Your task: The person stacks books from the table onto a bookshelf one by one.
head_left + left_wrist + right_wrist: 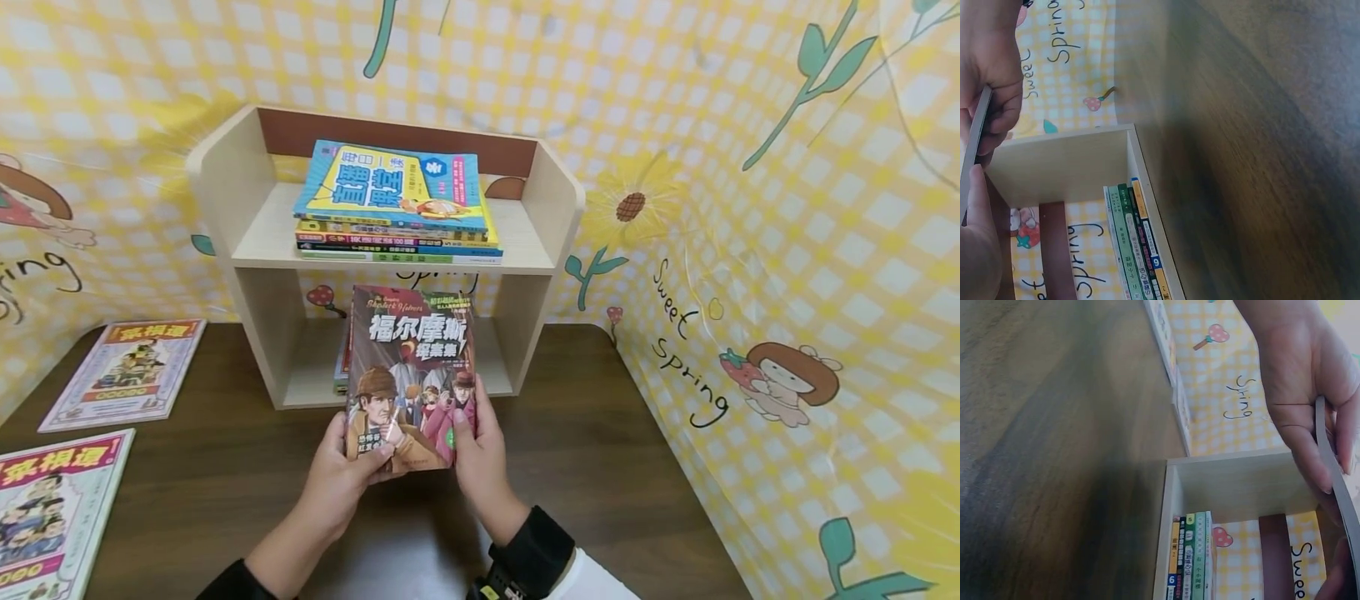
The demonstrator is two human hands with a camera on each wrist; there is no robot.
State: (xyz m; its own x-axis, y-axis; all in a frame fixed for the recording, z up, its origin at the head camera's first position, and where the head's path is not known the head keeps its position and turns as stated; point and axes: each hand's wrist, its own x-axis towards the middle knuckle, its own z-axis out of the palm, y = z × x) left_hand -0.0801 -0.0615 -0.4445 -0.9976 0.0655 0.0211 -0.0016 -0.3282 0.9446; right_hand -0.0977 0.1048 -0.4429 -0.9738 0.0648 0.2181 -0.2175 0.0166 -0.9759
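I hold a Sherlock Holmes picture book (412,367) upright over the dark wooden table (600,433), in front of a small wooden shelf (225,192). My left hand (341,479) grips its lower left corner, thumb on the cover. My right hand (480,454) grips the lower right edge. In the left wrist view the book's thin edge (975,144) runs between my left hand (975,250) and my right hand (991,62). The right wrist view shows the same edge (1335,475) under the fingers of my left hand (1304,394).
A stack of books (397,200) lies flat on the upper shelf. More books (1135,244) lie in the lower compartment, mostly hidden behind the held book in the head view. Two magazines (123,375) (52,508) lie on the table's left. Yellow checked walls enclose the table.
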